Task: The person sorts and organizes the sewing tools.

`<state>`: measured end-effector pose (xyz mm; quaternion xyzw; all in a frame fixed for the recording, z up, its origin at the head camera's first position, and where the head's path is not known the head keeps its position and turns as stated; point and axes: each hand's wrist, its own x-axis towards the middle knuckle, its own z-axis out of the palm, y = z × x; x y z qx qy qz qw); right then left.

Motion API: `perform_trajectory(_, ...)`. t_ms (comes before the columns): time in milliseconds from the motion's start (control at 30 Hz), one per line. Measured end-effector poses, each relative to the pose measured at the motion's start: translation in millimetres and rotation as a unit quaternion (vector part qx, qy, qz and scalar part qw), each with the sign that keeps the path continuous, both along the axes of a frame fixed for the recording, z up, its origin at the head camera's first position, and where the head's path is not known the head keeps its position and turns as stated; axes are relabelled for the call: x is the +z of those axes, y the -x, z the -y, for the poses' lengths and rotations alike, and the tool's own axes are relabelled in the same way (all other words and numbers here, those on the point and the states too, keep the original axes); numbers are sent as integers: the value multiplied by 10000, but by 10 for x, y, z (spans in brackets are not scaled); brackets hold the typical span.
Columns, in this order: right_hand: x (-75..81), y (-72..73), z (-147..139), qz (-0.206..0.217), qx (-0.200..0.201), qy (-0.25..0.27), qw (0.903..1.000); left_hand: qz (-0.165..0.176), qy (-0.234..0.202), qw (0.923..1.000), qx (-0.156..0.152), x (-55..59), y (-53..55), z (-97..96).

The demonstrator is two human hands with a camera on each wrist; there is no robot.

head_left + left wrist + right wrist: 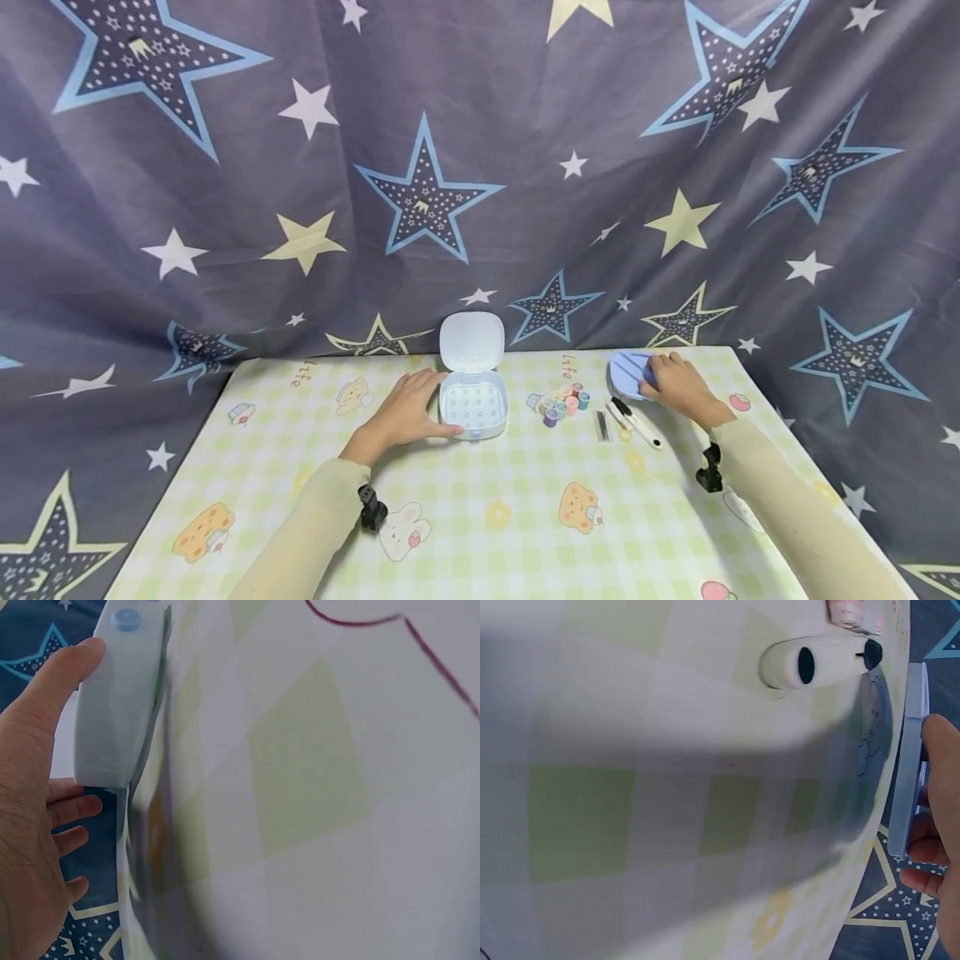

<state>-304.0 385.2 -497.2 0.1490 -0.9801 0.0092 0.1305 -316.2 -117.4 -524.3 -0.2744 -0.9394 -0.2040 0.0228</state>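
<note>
A pale blue box (474,421) stands at the back middle of the table, its lid (472,340) swung up behind it. Rows of small pegs show inside. My left hand (411,408) holds the box at its left side, thumb on the front wall (124,712) near the round button and fingers round the far side. At the back right, my right hand (681,387) grips a flat blue tray (628,375) with raised diagonal ridges. In the right wrist view, the thumb lies on the tray's edge (907,776) and the other fingers are partly hidden behind it.
Several small coloured spool-like cylinders (564,405) stand between box and tray. A clear packet with dark slivers (602,426) and a white tool with a black end (637,427) lie before the tray. The star-patterned curtain (480,208) hangs right behind the table edge.
</note>
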Motion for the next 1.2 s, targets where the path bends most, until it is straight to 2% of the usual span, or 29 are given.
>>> perform_trajectory(533, -150, -38, -143, 146, -86, 107, 9998, 8, -76, 9999, -99, 32, -7, -50)
perform_trajectory(733, -142, -40, -157, 195, -18, 148, 9997, 24, -20, 9999, -112, 51, -7, -39)
perform_trajectory(933, -122, 5, -160, 282, 44, 194, 9994, -105, 24, 9999, -76, 40, 37, -32)
perform_trajectory(1200, -180, 58, -121, 528, 97, 264, 9982, -8, -22, 10000, -65, 33, 13, 3)
